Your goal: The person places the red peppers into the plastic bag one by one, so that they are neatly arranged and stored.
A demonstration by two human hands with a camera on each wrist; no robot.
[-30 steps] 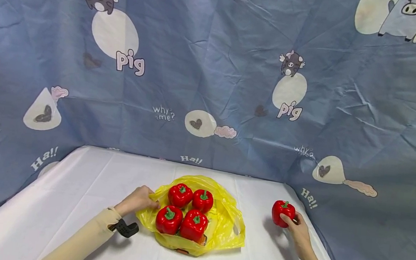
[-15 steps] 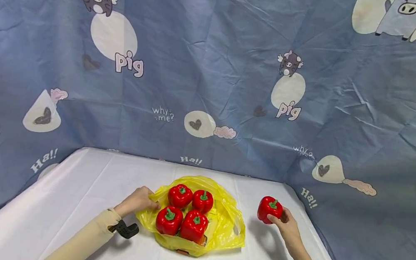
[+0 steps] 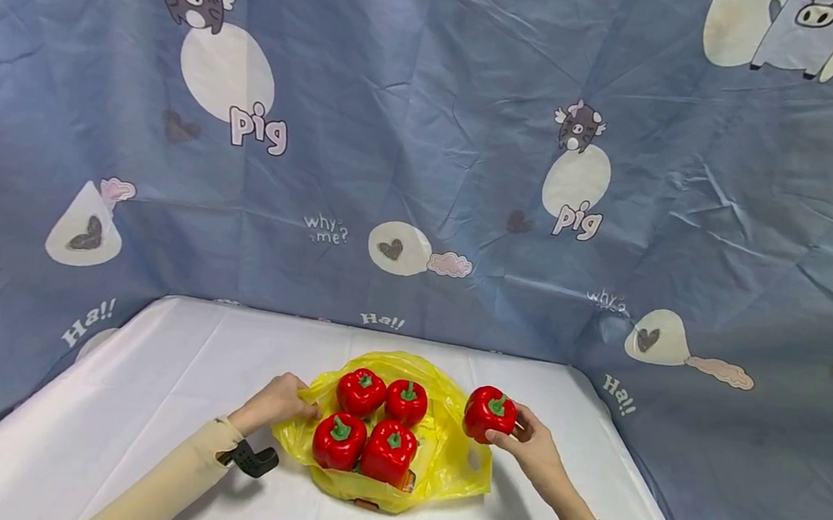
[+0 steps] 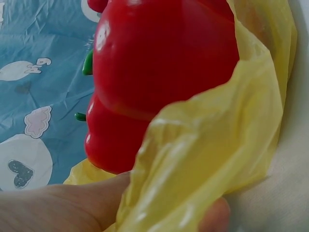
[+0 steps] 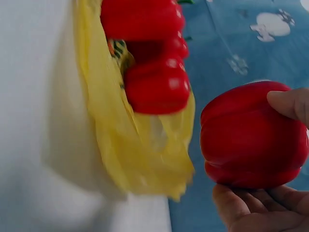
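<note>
A yellow plastic bag [image 3: 445,472] lies on the table with its mouth spread wide, several red bell peppers [image 3: 389,452] with green stems inside. My left hand [image 3: 278,404] pinches the bag's left rim, thumb inside and fingers outside; in the left wrist view the yellow film [image 4: 203,145] passes between them. Above the bag's right edge, my right hand [image 3: 537,452] holds another red bell pepper [image 3: 486,416] between thumb and fingers. The right wrist view shows this held pepper [image 5: 253,137] apart from those in the bag, its underside gripped by the fingertips.
A white cloth covers the table [image 3: 211,357]. Behind it hangs a blue curtain [image 3: 427,152] with pig prints. Something orange and printed [image 3: 406,481] shows at the bag's front, under the peppers. Each wrist wears a black camera band [image 3: 250,457].
My right hand has carried its bell pepper leftward from the table's right side to over the bag's right edge. The left hand and the bag have stayed in place.
</note>
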